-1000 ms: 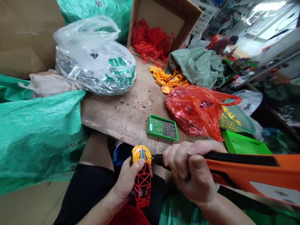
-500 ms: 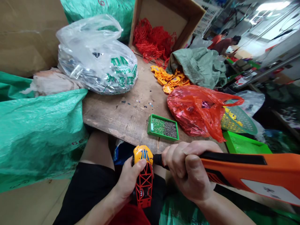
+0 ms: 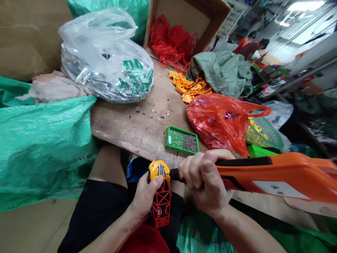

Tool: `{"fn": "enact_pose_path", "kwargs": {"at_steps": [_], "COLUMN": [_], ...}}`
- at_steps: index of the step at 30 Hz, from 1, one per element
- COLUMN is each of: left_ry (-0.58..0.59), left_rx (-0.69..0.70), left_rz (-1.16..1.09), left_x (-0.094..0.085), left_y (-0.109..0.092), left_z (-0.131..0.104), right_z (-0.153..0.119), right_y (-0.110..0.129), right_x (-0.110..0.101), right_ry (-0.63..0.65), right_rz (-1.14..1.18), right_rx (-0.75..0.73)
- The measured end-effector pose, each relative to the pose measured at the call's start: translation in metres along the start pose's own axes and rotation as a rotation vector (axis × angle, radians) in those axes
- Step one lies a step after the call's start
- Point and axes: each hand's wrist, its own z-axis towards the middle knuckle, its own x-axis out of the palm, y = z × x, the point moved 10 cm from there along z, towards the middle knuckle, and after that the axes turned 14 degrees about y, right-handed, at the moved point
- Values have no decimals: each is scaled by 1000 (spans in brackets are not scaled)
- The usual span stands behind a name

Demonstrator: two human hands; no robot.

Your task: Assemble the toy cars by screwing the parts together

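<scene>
- Toy car [image 3: 163, 196]: above the lap [image 3: 105, 207], clamped in the left hand [image 3: 145, 194], seemingly for steadiness.
- Orange driver [image 3: 263, 172]: clenched in the right hand [image 3: 206, 179], nose at car's side.
- Green tray [image 3: 180, 150]: nearby, likely for reach.

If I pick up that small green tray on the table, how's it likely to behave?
The green tray looks like rigid plastic, so it should keep its shape. The dark metal bits gathered at its right end probably make that side heavier, and with low walls, a tilt could spill them.

I see orange driver [image 3: 279, 175] swinging up now, body hiding more of bright green bin [image 3: 259, 151]!
</scene>
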Motion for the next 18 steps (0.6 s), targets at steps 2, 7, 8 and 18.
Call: {"fn": "enact_pose_path", "kwargs": {"at_steps": [2, 7, 8, 18], "left_ry": [-1, -22, -21, 64], "left_rx": [2, 3, 3, -79], "left_rz": [-9, -22, -20, -63], "left_x": [0, -4, -5, 3], "left_y": [0, 1, 1, 10], "left_z": [0, 2, 2, 7], "right_z": [0, 0, 1, 48], "right_y": [-3, -15, -14, 17], "right_x": [-1, -6, -7, -52], "right_ry": [-10, -71, -75, -278], "right_rz": [-3, -17, -16, -157], "right_rx": [14, 96, 96, -79]}}
